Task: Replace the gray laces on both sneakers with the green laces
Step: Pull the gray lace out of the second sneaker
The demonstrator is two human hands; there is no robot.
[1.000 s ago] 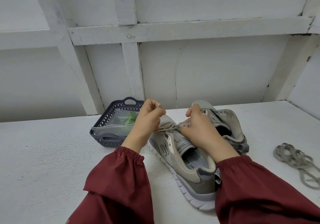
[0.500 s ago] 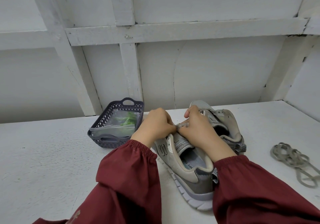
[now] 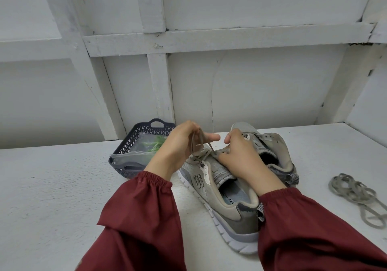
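White bench point(image 3: 62, 187): left hand point(image 3: 180, 145) curls its fingers round the limp gray lace point(image 3: 198, 142), probably best pinched near an eyelet; right hand point(image 3: 238, 155) clutches the sneaker point(image 3: 228, 197).

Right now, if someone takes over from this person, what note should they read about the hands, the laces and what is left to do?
Left hand: grips the gray lace, drawn up from the near sneaker.
Right hand: holds that sneaker at its lacing.
Far sneaker: no lace shows on it. A loose gray lace lies on the table at the right.
Green laces: in the basket, not yet used.
Done: apparently one gray lace is out.
Left: pull this one fully out, then thread green laces into both sneakers.
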